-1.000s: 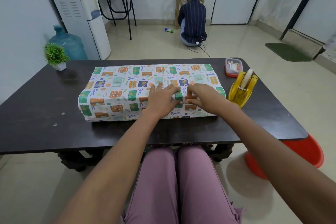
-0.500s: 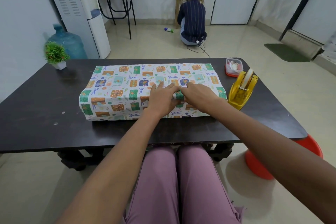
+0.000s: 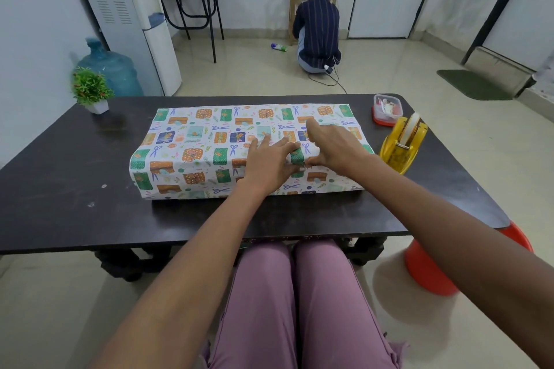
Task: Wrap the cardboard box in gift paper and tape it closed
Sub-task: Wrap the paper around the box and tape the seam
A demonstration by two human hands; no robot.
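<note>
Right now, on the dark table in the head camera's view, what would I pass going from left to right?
Small potted plant → gift-wrapped box → left hand → right hand → yellow tape dispenser. The clear container with the red lid sits farther back, overlapping the dispenser sideways.

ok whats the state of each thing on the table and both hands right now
wrapped box: lying flat on the table, covered in gift paper
left hand: fingers straight, pressing the paper on top of the box
right hand: thumb on the paper beside the left hand, fingers raised
tape dispenser: upright, right of the box, untouched
small container: lid on
potted plant: upright at the far left corner
</note>
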